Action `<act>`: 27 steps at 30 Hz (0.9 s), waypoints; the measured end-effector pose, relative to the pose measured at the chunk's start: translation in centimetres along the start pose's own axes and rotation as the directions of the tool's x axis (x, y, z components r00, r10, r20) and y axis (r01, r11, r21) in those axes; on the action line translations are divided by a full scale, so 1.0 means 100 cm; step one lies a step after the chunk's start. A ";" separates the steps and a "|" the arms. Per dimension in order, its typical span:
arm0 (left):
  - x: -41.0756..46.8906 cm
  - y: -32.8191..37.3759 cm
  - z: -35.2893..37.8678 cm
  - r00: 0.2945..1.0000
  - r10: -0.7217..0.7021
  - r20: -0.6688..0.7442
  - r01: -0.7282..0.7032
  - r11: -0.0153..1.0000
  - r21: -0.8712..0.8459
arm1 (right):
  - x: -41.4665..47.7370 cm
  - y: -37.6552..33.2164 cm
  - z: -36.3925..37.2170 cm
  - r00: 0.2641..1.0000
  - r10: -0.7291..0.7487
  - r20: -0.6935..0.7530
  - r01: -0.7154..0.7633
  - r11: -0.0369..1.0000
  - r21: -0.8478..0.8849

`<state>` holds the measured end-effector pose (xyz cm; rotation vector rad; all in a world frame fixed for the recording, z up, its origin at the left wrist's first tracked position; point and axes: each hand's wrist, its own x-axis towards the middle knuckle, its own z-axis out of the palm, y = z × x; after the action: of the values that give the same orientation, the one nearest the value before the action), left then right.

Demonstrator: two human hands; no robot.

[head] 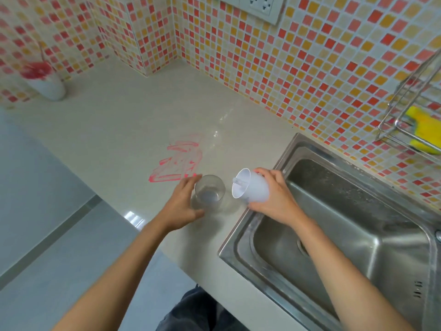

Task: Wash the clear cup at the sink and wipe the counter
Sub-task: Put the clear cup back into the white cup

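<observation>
A clear glass cup (210, 192) stands upright on the pale counter (114, 130), just left of the sink. My left hand (182, 204) curls around the cup's left side, fingers touching it. My right hand (274, 195) holds a white plastic cup (250, 186) tilted on its side, its mouth facing left toward the clear cup. The steel sink (346, 225) lies to the right, its basin bare. A red scribbled stain (179, 163) marks the counter just behind the clear cup.
A wire rack (405, 111) on the tiled wall at the right holds a yellow sponge (424, 130). A white vase (47, 88) with red flowers stands at the far left corner. A wall socket (261, 5) is above. The floor lies beyond the counter's left edge.
</observation>
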<state>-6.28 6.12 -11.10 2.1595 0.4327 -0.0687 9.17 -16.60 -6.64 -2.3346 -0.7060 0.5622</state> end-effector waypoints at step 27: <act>0.043 0.023 0.027 0.979 0.163 -0.123 -0.188 0.954 -0.232 | 0.029 -0.072 0.039 0.993 -0.079 -0.083 0.085 0.994 0.070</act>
<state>-1.19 3.96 -11.80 1.9552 0.2886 0.1870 6.82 -8.30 -5.23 -2.2364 -0.7282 0.4478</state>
